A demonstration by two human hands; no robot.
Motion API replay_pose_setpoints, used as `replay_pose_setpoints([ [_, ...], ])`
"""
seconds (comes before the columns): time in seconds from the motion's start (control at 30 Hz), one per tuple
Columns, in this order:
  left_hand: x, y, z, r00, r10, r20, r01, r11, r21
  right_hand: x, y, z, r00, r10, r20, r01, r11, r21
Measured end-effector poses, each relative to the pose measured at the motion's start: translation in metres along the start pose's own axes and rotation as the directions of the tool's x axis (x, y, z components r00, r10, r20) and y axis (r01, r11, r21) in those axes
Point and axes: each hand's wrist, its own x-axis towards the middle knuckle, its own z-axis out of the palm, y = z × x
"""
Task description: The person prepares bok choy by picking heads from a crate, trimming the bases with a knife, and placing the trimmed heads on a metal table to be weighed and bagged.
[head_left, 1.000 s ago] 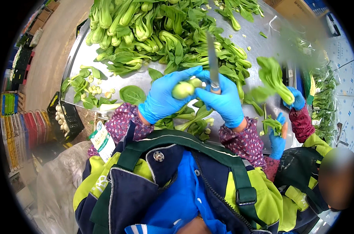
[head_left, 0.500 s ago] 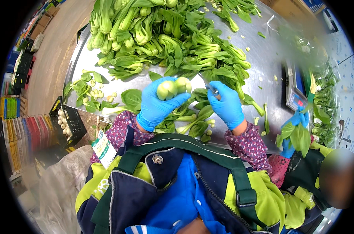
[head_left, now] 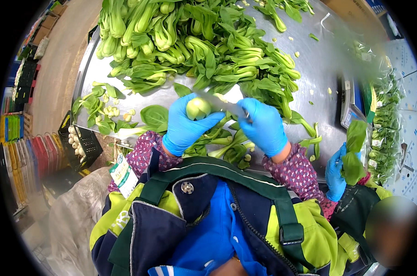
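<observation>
My blue-gloved left hand [head_left: 183, 126] is closed around bok choy [head_left: 198, 109], with one pale round base turned up toward me. My right hand [head_left: 266, 128], also gloved in blue, grips a knife [head_left: 229, 107]. Its blurred blade reaches left over the bok choy, and a pale piece shows just behind it. The blade hides much of what is beside that base, so whether it touches cannot be told. Below my hands lie loose bok choy leaves and stalks [head_left: 226, 140] on the metal table [head_left: 321, 69].
A large heap of bok choy [head_left: 194, 50] covers the table's far side. Trimmed ends and leaves [head_left: 108, 110] lie at the left. On the right are a scale [head_left: 351, 103], bagged greens [head_left: 383, 124] and a co-worker's gloved hand [head_left: 337, 172] holding leaves. A black crate [head_left: 79, 142] stands lower left.
My right hand has swung the knife leftward over the bok choy, where two bases showed plainly before. The co-worker's hand and leaves have shifted slightly.
</observation>
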Motion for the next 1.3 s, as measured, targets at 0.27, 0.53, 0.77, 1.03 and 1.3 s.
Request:
replay_pose_setpoints([
  [0.27, 0.013, -0.006, -0.013, 0.997, -0.059, 0.047, 0.069, 0.964, -0.256, 0.041, 0.095, 0.016, 0.944, 0.259, -0.206, -0.276, 0.959, -0.060],
  [0.53, 0.014, -0.023, -0.019, 0.995, -0.083, 0.051, 0.090, 0.985, -0.144, 0.066, 0.134, 0.027, 0.936, 0.347, 0.062, -0.352, 0.931, 0.102],
  [0.77, 0.033, 0.000, -0.003, 0.843, 0.436, 0.316, -0.529, 0.780, 0.334, 0.026, 0.017, -0.016, 0.975, 0.216, 0.058, -0.213, 0.817, 0.535],
  [1.03, 0.003, -0.005, -0.008, 0.970, 0.045, 0.239, 0.025, 0.959, -0.284, -0.017, -0.006, -0.014, 0.973, 0.081, -0.215, -0.065, 0.994, 0.083],
  [1.3, -0.009, -0.015, -0.019, 0.944, 0.193, 0.268, -0.160, 0.977, -0.139, -0.027, -0.028, -0.012, 0.995, 0.003, -0.099, -0.012, 0.996, -0.087],
])
